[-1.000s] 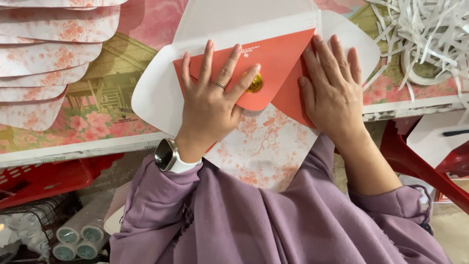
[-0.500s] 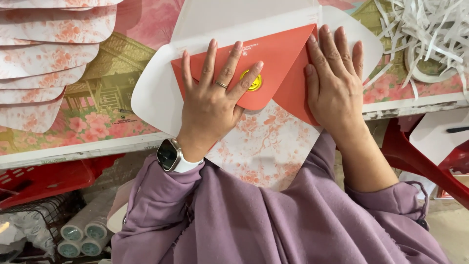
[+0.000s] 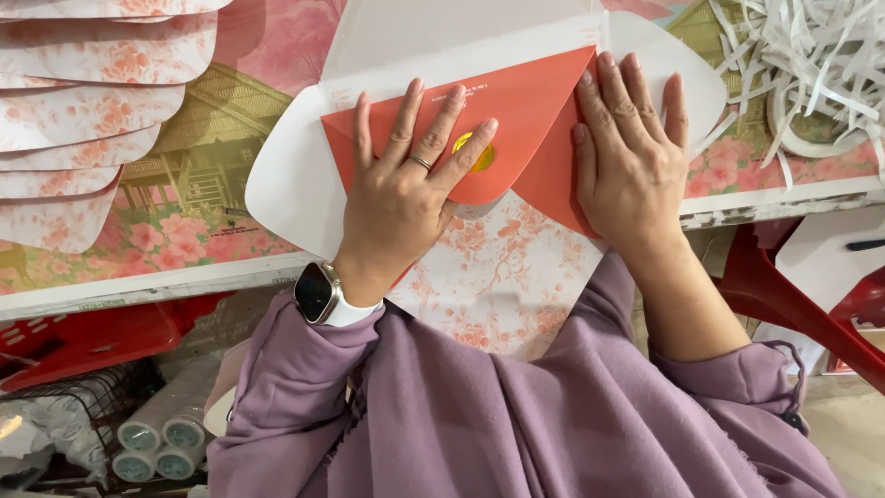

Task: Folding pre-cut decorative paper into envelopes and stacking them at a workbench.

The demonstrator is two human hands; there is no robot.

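Observation:
A red envelope (image 3: 521, 106) with a round gold seal (image 3: 477, 155) lies on a white unfolded die-cut envelope sheet (image 3: 286, 180) at the table's front edge. My left hand (image 3: 406, 194) presses flat on the red envelope's left part, fingers spread, one finger beside the gold seal; it wears a ring and a watch. My right hand (image 3: 631, 157) lies flat on the envelope's right side, fingers together, pressing down the folded edge. A floral-printed flap (image 3: 498, 277) of the sheet hangs over the table edge toward me.
A stack of floral-printed envelope blanks (image 3: 88, 120) fans along the left of the table. Shredded white paper strips (image 3: 811, 65) and a tape roll lie at the right. A red plastic chair (image 3: 802, 286) stands at right, rolls (image 3: 152, 433) and a red basket (image 3: 83, 337) below left.
Both hands stay pressed on the red envelope; my left fingers have shifted slightly over it near the gold seal. The view has moved a little.

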